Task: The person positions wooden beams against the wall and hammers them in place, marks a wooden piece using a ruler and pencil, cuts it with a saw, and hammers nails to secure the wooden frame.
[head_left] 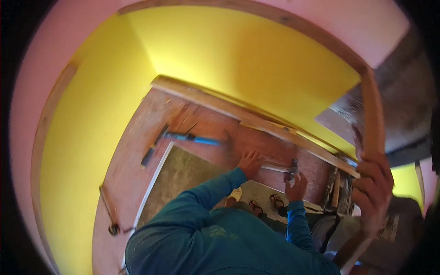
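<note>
My left hand [250,162] rests with fingers apart on the reddish surface, touching the end of a pale narrow strip [272,167]. My right hand [296,185] is closed at a small dark metal tool [293,166] at the strip's right end; the tool's exact kind is hard to tell. Both arms wear teal sleeves. A blue-handled tool [201,140], apparently a hammer, lies beyond my left hand beside a dark-handled tool [150,151]. A grey panel [174,178] with a white edge lies below them. Sandalled feet [256,206] show under my hands.
A long wooden batten [220,103] runs along the yellow wall [247,55]. At right, another person's hand [371,185] grips an upright wooden piece [372,114] beside a dark panel [403,91]. A stick [109,204] and small dark object [114,229] lie at left.
</note>
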Action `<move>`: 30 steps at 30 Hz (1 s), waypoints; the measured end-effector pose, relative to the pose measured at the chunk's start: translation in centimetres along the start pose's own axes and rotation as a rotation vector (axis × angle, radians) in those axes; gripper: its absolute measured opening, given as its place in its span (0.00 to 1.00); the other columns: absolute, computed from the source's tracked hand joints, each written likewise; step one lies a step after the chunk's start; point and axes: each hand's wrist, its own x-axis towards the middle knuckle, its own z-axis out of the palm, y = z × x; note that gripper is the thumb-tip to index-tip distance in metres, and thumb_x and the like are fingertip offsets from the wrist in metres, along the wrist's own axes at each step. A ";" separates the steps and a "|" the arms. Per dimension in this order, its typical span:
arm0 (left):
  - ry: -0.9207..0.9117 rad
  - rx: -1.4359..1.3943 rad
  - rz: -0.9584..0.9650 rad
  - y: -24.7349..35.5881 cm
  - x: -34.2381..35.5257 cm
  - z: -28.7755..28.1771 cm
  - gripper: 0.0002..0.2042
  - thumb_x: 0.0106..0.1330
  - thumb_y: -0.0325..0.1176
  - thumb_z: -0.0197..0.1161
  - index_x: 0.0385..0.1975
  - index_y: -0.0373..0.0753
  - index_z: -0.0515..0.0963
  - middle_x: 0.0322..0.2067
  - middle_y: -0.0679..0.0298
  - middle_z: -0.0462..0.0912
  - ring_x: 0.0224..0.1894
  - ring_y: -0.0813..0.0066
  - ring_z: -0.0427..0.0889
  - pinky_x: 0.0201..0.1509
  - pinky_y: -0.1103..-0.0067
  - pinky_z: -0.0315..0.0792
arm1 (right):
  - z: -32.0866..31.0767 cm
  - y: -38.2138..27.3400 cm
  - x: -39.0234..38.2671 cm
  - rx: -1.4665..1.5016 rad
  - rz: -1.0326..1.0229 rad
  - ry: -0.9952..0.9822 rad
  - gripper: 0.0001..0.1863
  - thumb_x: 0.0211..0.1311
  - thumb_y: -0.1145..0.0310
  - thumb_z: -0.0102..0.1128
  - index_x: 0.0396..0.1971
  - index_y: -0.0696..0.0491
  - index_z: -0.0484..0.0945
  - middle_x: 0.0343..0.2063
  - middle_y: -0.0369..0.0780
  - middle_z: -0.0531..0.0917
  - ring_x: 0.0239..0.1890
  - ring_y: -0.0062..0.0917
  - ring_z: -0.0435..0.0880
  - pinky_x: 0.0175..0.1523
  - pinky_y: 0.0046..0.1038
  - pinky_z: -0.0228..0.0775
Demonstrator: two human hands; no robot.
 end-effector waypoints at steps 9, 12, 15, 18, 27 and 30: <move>0.027 -0.071 -0.420 -7.8 -13.3 -8.1 0.09 0.48 0.37 0.54 0.17 0.38 0.72 0.18 0.57 0.71 0.27 0.62 0.70 0.30 0.68 0.62 | 1.5 -5.0 9.0 0.286 -0.182 0.028 0.22 0.39 0.69 0.55 0.40 0.56 0.67 0.42 0.49 0.66 0.46 0.41 0.63 0.50 0.36 0.55; 0.046 -0.218 -0.617 -9.6 -16.2 -10.8 0.12 0.49 0.40 0.54 0.19 0.36 0.73 0.18 0.53 0.72 0.25 0.58 0.72 0.30 0.69 0.64 | 1.2 -7.6 13.4 0.205 -0.385 0.094 0.26 0.38 0.67 0.58 0.42 0.55 0.65 0.44 0.48 0.66 0.47 0.40 0.63 0.50 0.35 0.56; -0.036 -0.342 -0.780 -11.8 -16.0 -12.2 0.14 0.49 0.42 0.54 0.22 0.36 0.73 0.20 0.51 0.73 0.25 0.55 0.73 0.30 0.69 0.66 | 2.0 -8.8 16.5 -0.098 -0.301 0.005 0.31 0.37 0.65 0.60 0.46 0.55 0.61 0.44 0.46 0.67 0.46 0.40 0.65 0.50 0.34 0.57; 0.106 -0.378 -0.647 -15.2 -13.2 -13.6 0.15 0.50 0.43 0.53 0.23 0.35 0.73 0.20 0.50 0.74 0.24 0.55 0.73 0.30 0.70 0.66 | 4.7 -8.0 19.4 -0.226 -0.260 -0.201 0.33 0.34 0.62 0.62 0.46 0.54 0.60 0.42 0.46 0.67 0.44 0.38 0.66 0.48 0.34 0.59; 0.366 -0.305 -0.780 -27.2 -4.0 -9.7 0.15 0.55 0.44 0.47 0.31 0.39 0.70 0.26 0.55 0.73 0.31 0.63 0.72 0.32 0.70 0.67 | 2.6 -7.2 17.3 -0.291 -0.247 -0.168 0.22 0.30 0.69 0.62 0.31 0.54 0.69 0.29 0.45 0.74 0.35 0.39 0.72 0.35 0.35 0.65; 0.567 -0.145 -0.772 -27.9 -1.7 -10.1 0.13 0.56 0.41 0.47 0.33 0.40 0.70 0.28 0.59 0.73 0.34 0.66 0.72 0.33 0.71 0.68 | -0.8 -7.8 17.0 0.117 -0.274 -0.275 0.14 0.28 0.73 0.58 0.23 0.55 0.69 0.23 0.45 0.74 0.30 0.39 0.73 0.34 0.34 0.65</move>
